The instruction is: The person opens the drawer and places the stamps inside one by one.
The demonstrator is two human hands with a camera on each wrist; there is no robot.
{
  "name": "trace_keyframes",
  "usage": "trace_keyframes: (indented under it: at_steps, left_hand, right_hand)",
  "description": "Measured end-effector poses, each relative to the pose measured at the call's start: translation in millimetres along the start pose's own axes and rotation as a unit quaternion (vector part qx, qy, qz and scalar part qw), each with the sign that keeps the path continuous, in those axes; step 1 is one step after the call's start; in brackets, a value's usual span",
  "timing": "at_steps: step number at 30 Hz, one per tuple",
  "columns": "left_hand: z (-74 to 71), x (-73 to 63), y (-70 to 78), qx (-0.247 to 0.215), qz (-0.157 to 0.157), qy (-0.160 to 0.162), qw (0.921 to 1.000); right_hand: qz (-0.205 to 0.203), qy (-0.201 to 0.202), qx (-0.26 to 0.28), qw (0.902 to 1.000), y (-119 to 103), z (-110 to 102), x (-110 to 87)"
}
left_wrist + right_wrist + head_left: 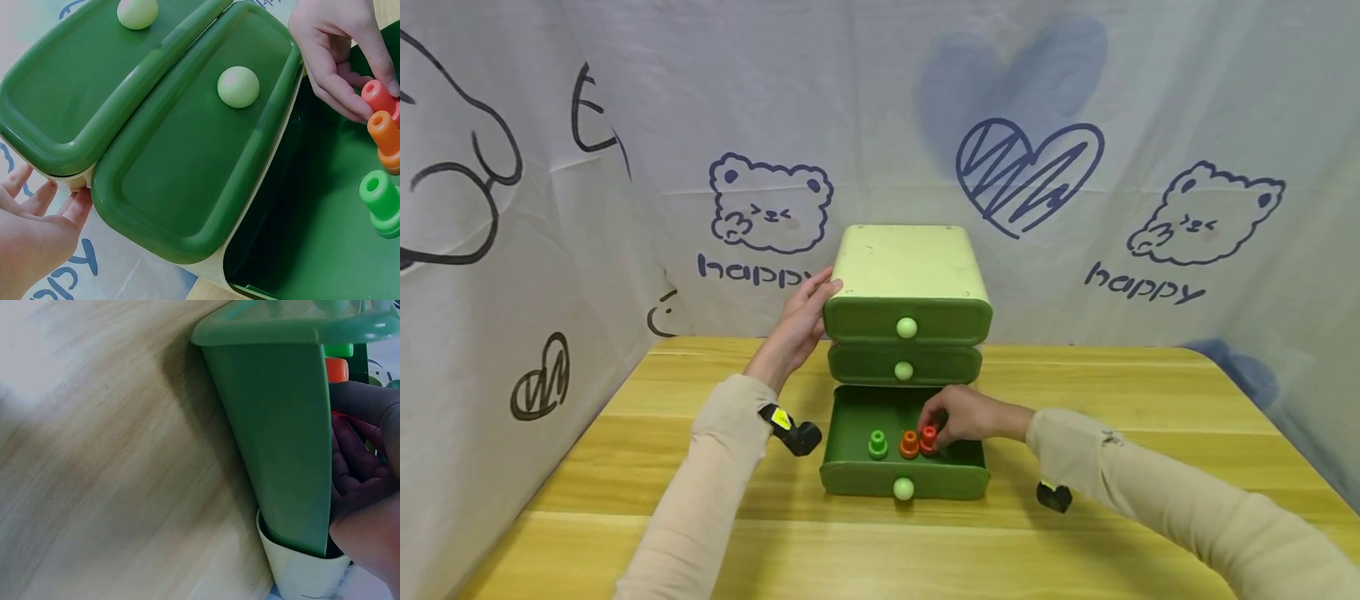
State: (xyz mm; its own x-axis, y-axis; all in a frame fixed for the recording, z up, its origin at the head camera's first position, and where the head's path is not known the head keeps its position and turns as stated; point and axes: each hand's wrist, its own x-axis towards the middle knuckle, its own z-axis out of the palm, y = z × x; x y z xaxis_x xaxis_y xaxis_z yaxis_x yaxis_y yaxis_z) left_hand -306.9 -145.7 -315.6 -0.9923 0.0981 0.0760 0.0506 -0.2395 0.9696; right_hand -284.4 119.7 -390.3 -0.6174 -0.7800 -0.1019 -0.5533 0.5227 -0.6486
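A small drawer cabinet [910, 262] with a pale top and green fronts stands on the table. Its bottom drawer [865, 480] is pulled out. Inside, a green stepped peg [877, 447], an orange stepped peg [909, 447] and a red stepped peg [928, 442] stand in a row, each with a hollow top. My right hand [968, 414] reaches over the drawer's right side and pinches the red peg between thumb and fingers, beside the orange one. My left hand [796, 329] rests against the cabinet's left side near the top, its fingers extended along it.
Two upper drawers, the top one [865, 321] and the middle one [865, 363], are closed, each with a round pale knob. The wooden table [647, 467] extends around the cabinet. Behind it hangs a white cloth [880, 125] with bear and heart drawings.
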Motion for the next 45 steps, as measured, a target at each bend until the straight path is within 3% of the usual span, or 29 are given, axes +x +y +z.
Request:
trace_keyframes:
  at_steps: [20, 29, 35, 40, 45]
  left_hand:
    - [0.5, 1.1, -2.7, 0.0, 0.001, 0.007, 1.0]
    - [1.1, 0.8, -2.3, 0.007, 0.001, 0.005, 1.0]
    - [2.4, 2.2, 1.4, 0.033, 0.006, 0.005, 0.9994]
    - [3.1, 2.9, 2.7, 0.035, 0.005, 0.005, 0.9994]
    - [1.9, 4.0, 2.9, 0.035, -0.002, 0.005, 0.9994]
  right_hand:
    - [-0.01, 0.018, -0.028, 0.9994, -0.8, -0.7, -3.9]
    - [-0.014, 0.092, -0.004, 0.9957, -30.4, -7.9, -23.8]
    - [-0.027, 0.158, -0.007, 0.987, -63.9, 10.2, -42.6]
    - [-0.062, 0.177, -0.003, 0.9822, -87.2, 32.1, -51.1]
    - [-0.045, 0.203, 0.036, 0.9775, -96.0, 51.7, -56.3]
